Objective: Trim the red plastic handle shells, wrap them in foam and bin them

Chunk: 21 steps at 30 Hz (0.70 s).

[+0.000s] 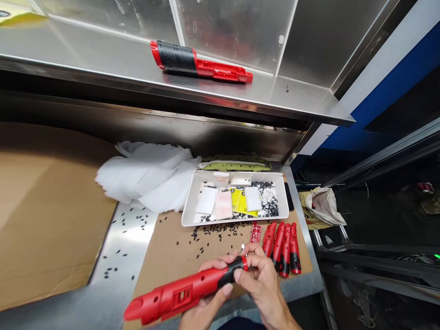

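Observation:
My left hand (209, 293) is wrapped from below round a long red plastic tool body (178, 293) with a black band near its far end. It lies slanted, its open end toward the lower left. My right hand (261, 279) pinches the black end of that same body, fingers closed, with a small metal piece (242, 248) showing just above the fingertips. Several matching red and black parts (283, 247) lie side by side right of my hands on a brown cardboard sheet (172, 256).
A white tray (192, 208) holds small bags, yellow labels and black screws. Loose black screws (213, 231) are scattered on the cardboard and steel bench. White foam sheets (147, 176) lie behind. Another red and black body (199, 64) rests on the steel shelf. A large cardboard sheet (44, 211) sits left.

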### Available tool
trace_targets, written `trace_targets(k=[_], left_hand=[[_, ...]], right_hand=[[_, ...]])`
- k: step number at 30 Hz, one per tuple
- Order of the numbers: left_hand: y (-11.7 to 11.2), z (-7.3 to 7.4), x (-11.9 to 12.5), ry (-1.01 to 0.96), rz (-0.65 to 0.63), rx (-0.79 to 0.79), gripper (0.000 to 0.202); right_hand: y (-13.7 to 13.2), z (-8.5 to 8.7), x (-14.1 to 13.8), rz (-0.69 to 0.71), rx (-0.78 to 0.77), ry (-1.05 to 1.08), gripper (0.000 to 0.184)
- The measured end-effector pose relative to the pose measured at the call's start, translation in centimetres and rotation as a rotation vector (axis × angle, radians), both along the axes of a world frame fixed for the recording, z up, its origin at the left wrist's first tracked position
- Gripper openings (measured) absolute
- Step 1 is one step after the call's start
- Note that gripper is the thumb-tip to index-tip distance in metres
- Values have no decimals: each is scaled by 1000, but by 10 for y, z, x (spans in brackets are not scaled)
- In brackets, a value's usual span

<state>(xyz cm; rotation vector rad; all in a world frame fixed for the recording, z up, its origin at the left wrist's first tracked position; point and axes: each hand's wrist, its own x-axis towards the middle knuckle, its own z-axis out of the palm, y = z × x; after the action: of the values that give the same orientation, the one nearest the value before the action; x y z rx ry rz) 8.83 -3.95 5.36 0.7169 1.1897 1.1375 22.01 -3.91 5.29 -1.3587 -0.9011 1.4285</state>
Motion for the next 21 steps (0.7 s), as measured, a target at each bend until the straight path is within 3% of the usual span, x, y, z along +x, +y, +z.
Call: trace_targets(k=[5, 8, 12, 16, 19, 21], left_hand=[[10, -10, -8, 131, -42, 88, 15], [19, -12, -15, 135, -49, 33, 15], [31, -17, -32, -19, -73, -92, 33], [29, -36, -42, -297, 92, -290, 55], [25, -49, -44, -330, 180, -361, 66], [26, -49, -46, -303, 171, -347, 70]], right_hand=[[16, -7, -6, 4, -26, -79, 20], [23, -3, -4, 74, -40, -82, 18], [28, 12, 4, 179, -5, -43, 24], [27, 23, 2, 86, 76, -221, 30], [25, 29, -4, 43, 148, -337, 39], [26, 30, -2, 49, 195, -377, 41]])
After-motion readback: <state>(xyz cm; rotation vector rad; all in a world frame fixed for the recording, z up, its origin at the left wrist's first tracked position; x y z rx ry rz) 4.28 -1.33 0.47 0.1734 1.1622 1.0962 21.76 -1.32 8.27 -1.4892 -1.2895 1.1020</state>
